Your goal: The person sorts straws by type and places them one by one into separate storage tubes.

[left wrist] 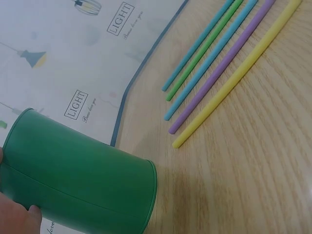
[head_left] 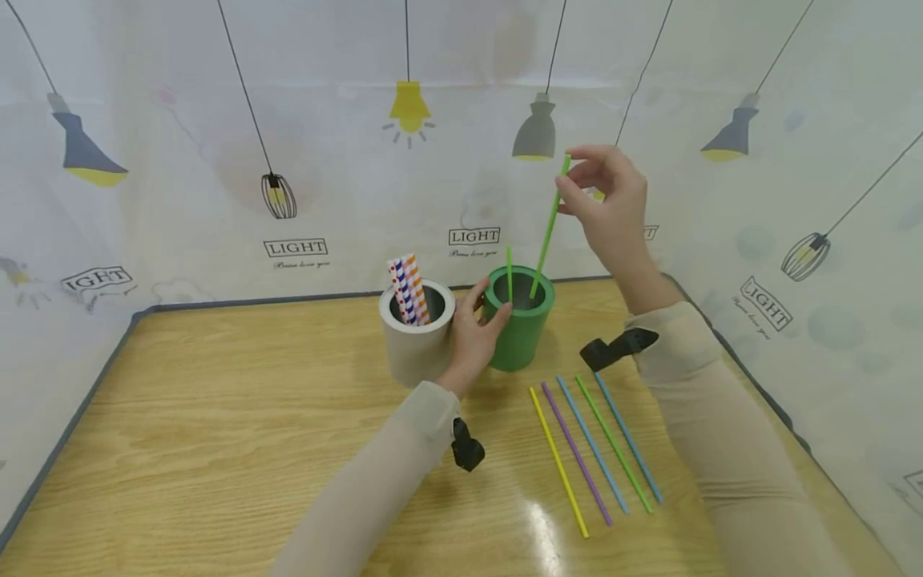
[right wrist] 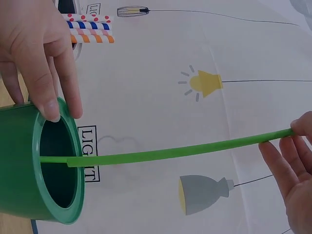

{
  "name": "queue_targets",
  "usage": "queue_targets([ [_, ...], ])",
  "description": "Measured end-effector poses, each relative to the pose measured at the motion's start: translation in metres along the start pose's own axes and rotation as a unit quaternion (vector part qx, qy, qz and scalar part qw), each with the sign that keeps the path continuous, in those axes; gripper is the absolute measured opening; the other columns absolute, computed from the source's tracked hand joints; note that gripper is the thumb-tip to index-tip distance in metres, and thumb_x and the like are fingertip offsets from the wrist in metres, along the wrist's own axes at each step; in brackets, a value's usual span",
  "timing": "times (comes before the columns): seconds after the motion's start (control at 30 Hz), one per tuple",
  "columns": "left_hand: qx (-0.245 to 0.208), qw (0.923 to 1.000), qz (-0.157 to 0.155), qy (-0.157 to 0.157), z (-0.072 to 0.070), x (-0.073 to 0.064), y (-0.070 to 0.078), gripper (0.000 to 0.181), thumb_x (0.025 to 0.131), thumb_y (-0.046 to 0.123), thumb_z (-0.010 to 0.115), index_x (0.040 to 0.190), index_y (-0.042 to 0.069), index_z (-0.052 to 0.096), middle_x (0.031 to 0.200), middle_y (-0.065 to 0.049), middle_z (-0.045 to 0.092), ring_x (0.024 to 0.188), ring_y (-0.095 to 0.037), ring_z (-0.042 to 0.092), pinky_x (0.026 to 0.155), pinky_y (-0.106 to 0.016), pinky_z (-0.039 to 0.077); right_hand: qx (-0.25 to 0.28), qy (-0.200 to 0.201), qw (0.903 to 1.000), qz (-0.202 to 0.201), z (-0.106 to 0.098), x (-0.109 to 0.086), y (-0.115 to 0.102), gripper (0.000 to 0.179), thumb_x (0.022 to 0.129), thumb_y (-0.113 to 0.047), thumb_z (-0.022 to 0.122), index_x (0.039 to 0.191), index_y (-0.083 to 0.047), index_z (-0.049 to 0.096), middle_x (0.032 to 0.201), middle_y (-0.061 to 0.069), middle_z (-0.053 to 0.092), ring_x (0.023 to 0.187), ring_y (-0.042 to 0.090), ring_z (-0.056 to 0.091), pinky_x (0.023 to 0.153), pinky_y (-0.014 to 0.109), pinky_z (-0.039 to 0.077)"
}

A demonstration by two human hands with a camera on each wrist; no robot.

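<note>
My right hand [head_left: 613, 200] pinches a green straw [head_left: 550, 228] near its upper end. The straw slants down, its lower end at the mouth of a green cup [head_left: 519, 336]. Another green straw [head_left: 509, 268] stands in that cup, its top poking above the rim. In the right wrist view, the held straw's lower end overlaps the standing one. My left hand [head_left: 472, 340] grips the green cup's left side, fingertips at the rim. Seen from the left wrist, the cup's smooth side [left wrist: 87, 175] fills the lower left.
Left of the green cup is a white cup [head_left: 417, 353] with several patterned paper straws [head_left: 409, 292]. On the wooden table at the right lie a yellow straw [head_left: 558, 462], a purple straw [head_left: 577, 453], two blue ones and a green one, side by side. A lamp-printed sheet [head_left: 346, 176] stands behind.
</note>
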State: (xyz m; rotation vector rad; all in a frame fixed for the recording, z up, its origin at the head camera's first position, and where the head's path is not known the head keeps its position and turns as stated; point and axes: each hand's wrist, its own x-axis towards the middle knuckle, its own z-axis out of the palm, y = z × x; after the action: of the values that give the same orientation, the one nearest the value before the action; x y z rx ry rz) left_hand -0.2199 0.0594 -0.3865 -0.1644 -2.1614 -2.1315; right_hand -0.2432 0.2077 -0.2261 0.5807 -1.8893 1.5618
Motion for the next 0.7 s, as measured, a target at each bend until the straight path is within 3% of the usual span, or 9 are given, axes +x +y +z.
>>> queue_targets([
  [0.23, -0.003, 1.0, 0.002, -0.001, 0.0, 0.0, -0.002, 0.055, 0.086, 0.018, 0.065, 0.135, 0.007, 0.044, 0.13, -0.014, 0.04, 0.12, -0.027, 0.042, 0.099, -0.037, 0.04, -0.006, -0.016, 0.9987, 0.049, 0.004, -0.007, 0.009, 0.024, 0.082, 0.006, 0.061, 0.105, 0.006, 0.057, 0.078, 0.006, 0.056, 0.072, 0.015, 0.057, 0.061, 0.025, 0.056],
  [0.5, -0.014, 0.9999, 0.004, 0.003, 0.001, 0.0, -0.003, 0.055, 0.085, 0.017, 0.065, 0.135, 0.006, 0.044, 0.129, -0.017, 0.04, 0.12, -0.03, 0.041, 0.099, -0.04, 0.039, -0.028, -0.059, 0.991, 0.117, 0.001, -0.019, 0.041, 0.028, 0.084, 0.0, 0.062, 0.111, 0.004, 0.054, 0.08, 0.004, 0.056, 0.072, 0.015, 0.057, 0.06, 0.024, 0.056],
  [0.7, -0.029, 0.9995, 0.009, 0.004, -0.005, -0.015, 0.029, 0.052, 0.086, 0.006, 0.062, 0.132, -0.006, 0.042, 0.128, -0.025, 0.038, 0.12, -0.038, 0.039, 0.1, -0.046, 0.038, -0.035, -0.089, 0.9845, 0.147, 0.003, -0.023, 0.042, 0.028, 0.085, 0.003, 0.059, 0.111, 0.008, 0.052, 0.083, 0.008, 0.054, 0.072, 0.017, 0.057, 0.06, 0.025, 0.056],
])
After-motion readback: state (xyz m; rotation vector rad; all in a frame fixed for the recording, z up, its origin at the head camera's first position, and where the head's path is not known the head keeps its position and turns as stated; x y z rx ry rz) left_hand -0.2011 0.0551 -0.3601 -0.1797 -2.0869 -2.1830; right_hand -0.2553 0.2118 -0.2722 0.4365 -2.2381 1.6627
